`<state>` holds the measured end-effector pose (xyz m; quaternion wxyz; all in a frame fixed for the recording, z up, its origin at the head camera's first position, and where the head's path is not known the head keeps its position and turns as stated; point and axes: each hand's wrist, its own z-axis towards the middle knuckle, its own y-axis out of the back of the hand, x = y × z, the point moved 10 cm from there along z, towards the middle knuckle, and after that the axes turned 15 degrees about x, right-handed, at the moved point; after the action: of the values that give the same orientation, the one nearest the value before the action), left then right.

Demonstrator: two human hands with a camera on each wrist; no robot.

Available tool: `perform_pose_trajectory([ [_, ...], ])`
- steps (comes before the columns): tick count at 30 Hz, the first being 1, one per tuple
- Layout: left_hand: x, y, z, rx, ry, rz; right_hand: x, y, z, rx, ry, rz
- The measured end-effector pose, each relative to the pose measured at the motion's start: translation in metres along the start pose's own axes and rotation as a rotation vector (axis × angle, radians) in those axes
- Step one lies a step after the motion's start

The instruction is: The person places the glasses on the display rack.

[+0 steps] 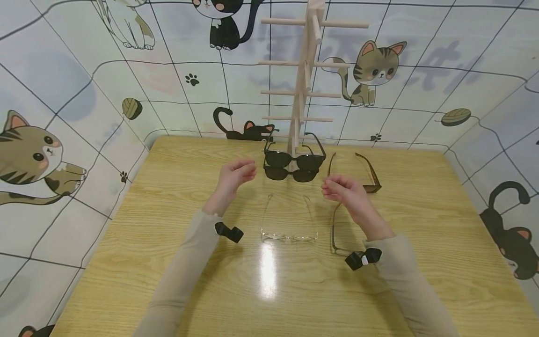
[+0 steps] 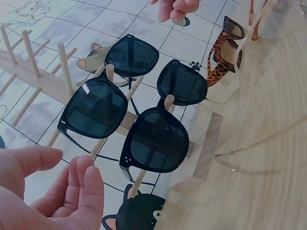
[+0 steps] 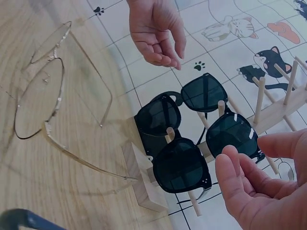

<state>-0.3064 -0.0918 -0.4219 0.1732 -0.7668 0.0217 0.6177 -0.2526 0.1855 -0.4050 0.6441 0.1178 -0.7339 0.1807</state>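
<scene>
Two pairs of black sunglasses hang on the low pegs of a wooden rack, the upper pair just above the lower pair. Left of them is my left hand, its fingers loosely bent and a gap between thumb and fingertips. On the other side my right hand is held in a similar way. Neither hand holds anything; in the wrist views both are near the ends of the upper sunglasses, apparently without touching them.
Thin metal-framed glasses lie on the wooden table in front of the rack. Tortoiseshell sunglasses lie to the right, partly behind my right hand. Below that hand lie brown-framed glasses. A cat-patterned cloth stands behind the table.
</scene>
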Motion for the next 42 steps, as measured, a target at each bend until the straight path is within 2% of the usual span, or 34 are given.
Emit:
perform_pose_trajectory([
  [10, 0.013, 0.002, -0.015, 0.024, 0.013, 0.058, -0.014, -0.009, -0.016, -0.002, -0.077, -0.137],
  [17, 0.029, 0.006, -0.026, 0.030, 0.049, 0.106, -0.019, -0.012, -0.026, 0.012, -0.046, -0.244],
  [28, 0.055, 0.007, -0.040, 0.042, 0.101, 0.172, -0.033, -0.016, -0.037, 0.010, -0.061, -0.294],
  [35, 0.064, 0.000, -0.048, 0.091, 0.083, 0.264, -0.041, -0.021, -0.043, 0.030, -0.083, -0.344],
  [39, 0.072, -0.001, -0.053, 0.108, 0.095, 0.350, -0.044, -0.023, -0.046, 0.026, -0.116, -0.424],
  [42, 0.078, -0.003, -0.057, 0.116, 0.128, 0.420, -0.046, -0.024, -0.048, 0.036, -0.132, -0.464],
])
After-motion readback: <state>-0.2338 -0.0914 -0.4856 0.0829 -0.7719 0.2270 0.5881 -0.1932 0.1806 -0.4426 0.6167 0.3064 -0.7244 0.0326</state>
